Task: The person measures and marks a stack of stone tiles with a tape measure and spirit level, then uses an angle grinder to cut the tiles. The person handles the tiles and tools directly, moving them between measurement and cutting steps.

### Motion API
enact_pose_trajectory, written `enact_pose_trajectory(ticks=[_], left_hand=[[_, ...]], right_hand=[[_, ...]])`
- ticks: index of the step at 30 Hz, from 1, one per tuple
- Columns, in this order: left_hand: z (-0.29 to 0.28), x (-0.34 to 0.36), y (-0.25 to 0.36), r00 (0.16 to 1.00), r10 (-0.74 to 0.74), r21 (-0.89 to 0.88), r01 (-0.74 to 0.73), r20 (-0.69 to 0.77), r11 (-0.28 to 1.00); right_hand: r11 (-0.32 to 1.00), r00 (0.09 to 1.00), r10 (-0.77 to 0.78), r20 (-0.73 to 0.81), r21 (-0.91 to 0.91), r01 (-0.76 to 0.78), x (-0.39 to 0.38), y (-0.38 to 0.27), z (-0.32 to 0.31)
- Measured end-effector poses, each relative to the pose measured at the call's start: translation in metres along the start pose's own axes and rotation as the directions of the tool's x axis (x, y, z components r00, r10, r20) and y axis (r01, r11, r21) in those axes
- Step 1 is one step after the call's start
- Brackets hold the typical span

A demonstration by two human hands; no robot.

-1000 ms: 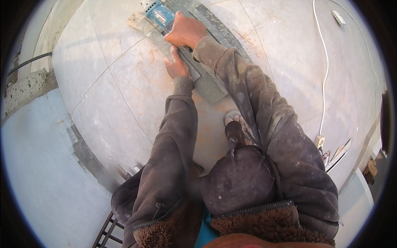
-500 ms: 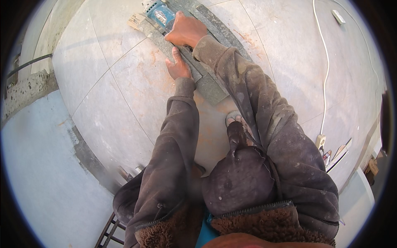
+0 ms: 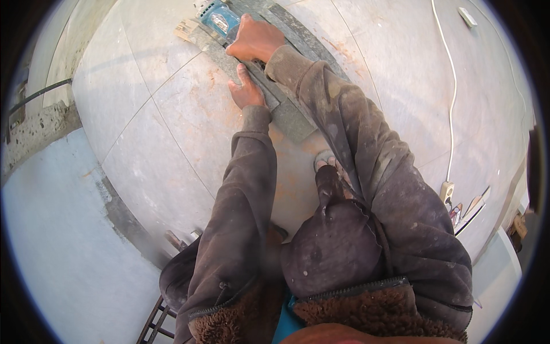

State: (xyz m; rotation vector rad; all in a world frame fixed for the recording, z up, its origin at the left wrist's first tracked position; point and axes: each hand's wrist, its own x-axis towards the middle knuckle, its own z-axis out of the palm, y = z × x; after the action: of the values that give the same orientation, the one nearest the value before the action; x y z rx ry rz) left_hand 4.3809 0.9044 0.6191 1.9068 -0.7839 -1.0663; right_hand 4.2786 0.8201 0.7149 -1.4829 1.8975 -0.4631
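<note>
A blue and silver power tool [image 3: 217, 20] is at the top middle, over long grey slabs [image 3: 298, 126] lying on the tiled floor. My right hand [image 3: 255, 40] is closed around the tool's body, its fingertips partly hidden. Just below and left of it, my left hand [image 3: 247, 89] grips the edge of a slab, thumb and bent fingers against it. A small pale piece of wood [image 3: 186, 30] sticks out beside the tool at the slabs' left side. My bare toes [image 3: 322, 160] in a sandal show below the slabs.
Large pale tiles [image 3: 149, 149] surround me. A white cable [image 3: 452, 92] runs on the right to a socket block [image 3: 447, 191], near assorted tools [image 3: 470, 212]. A black hose [image 3: 46, 89] and rough concrete edge [image 3: 51, 120] are at left, a dark metal grille [image 3: 154, 321] at lower left.
The view has shifted very slightly. Both hands stay on the tool and slab in almost the same places.
</note>
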Motion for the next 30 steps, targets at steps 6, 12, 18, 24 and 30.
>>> enact_pose_trajectory(ticks=[6,12,18,24,30], left_hand=[[-0.001,-0.003,0.005,1.000,-0.004,-0.016,0.004,0.022,1.000],[-0.001,-0.002,0.005,1.000,0.011,0.032,-0.011,-0.014,0.999],[-0.002,-0.004,0.010,1.000,0.003,0.050,-0.003,0.006,0.999],[-0.002,0.001,0.002,0.999,0.033,0.049,-0.033,-0.009,0.998],[0.000,0.002,-0.001,0.999,0.034,0.067,-0.032,-0.027,0.997]], right_hand=[[1.000,1.000,0.006,0.026,-0.002,-0.006,-0.005,0.000,-0.005],[1.000,0.999,0.004,0.032,-0.016,-0.004,-0.012,0.003,-0.008],[1.000,0.999,0.021,0.039,-0.002,-0.021,-0.014,0.003,-0.008],[1.000,0.999,0.030,0.038,0.002,-0.030,-0.007,-0.001,-0.007],[1.000,0.999,0.021,0.028,0.001,-0.021,0.000,-0.001,-0.004]])
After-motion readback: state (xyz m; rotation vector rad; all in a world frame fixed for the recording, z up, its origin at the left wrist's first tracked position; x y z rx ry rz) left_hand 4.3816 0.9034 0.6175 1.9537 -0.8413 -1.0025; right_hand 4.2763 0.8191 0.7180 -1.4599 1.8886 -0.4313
